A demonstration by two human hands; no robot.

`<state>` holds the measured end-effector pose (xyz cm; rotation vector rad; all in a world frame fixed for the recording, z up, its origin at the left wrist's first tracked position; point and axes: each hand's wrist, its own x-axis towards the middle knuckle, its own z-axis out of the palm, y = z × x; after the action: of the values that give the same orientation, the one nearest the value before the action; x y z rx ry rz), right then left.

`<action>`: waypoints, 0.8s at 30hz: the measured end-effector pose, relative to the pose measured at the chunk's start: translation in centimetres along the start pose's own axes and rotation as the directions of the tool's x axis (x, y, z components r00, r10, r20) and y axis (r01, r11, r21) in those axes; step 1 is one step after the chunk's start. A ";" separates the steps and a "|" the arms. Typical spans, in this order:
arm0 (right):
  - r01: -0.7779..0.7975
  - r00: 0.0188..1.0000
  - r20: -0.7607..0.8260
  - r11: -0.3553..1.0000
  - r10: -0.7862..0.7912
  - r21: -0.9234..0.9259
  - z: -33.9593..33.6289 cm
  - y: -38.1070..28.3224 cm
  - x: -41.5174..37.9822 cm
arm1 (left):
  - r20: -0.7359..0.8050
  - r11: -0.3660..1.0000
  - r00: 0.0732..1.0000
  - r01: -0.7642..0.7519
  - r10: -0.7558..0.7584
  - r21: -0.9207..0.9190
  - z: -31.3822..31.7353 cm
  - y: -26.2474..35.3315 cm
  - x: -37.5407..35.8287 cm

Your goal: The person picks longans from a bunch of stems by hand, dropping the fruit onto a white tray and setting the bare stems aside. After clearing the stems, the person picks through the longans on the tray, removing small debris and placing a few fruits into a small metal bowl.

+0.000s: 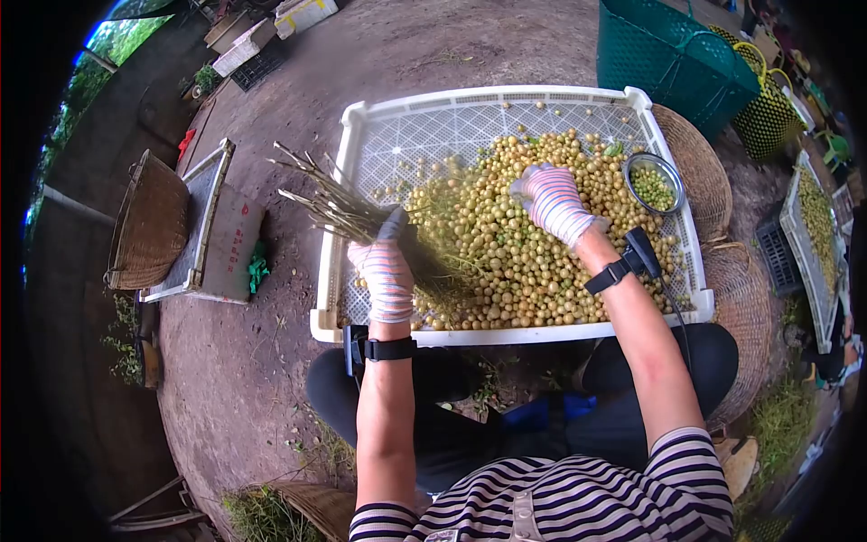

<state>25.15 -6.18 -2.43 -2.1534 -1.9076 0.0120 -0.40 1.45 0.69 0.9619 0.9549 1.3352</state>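
Note:
A white mesh tray (397,126) holds a wide heap of small round yellow-green fruits (506,262). My left hand (386,271), in a striped glove with grey fingertips, is closed round a bundle of thin twigs (339,203) over the tray's left part; the bundle's fine lower end lies against the fruits and is blurred. On top of the heap, my right hand (553,200), gloved alike, rests with its fingers bent down; whether it holds anything is hidden. A metal bowl (652,183) of smaller greener fruits sits at the tray's right side.
Left of the tray stand a wicker basket (152,221) and a box (230,244). Woven baskets (736,307) line the right side. Green (664,63) and yellow-black bags (768,113) stand at the back right, near another fruit tray (817,226).

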 end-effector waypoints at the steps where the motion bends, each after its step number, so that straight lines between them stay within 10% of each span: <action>1: 0.003 1.000 -0.003 1.000 -0.003 0.018 0.0 0.3 -0.2 | 0.000 1.000 1.000 0.013 -0.013 0.008 -0.3 0.1 0.1; 11: 0.225 0.965 0.024 0.868 -0.262 0.443 -0.7 -3.8 0.9 | 0.049 0.999 0.998 0.027 -0.026 -0.019 0.0 0.8 -1.2; 17: 0.023 0.985 0.126 0.815 -0.117 0.579 0.4 -7.5 1.4 | 0.074 0.999 0.997 0.027 -0.025 -0.030 -0.4 0.2 -1.2; 22: 0.142 0.973 0.159 0.977 -0.167 0.162 -0.5 -5.9 1.7 | 0.074 0.998 0.997 -0.005 0.000 0.057 -0.8 0.7 -1.1; 24: 0.095 0.979 0.150 0.957 -0.140 0.273 0.2 -3.7 1.3 | 0.052 0.999 0.998 0.036 -0.036 -0.008 -1.9 0.4 0.0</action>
<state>21.72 -4.52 -1.66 -1.9117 -1.9924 0.4152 -2.31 1.49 0.47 0.9636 0.9227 1.2775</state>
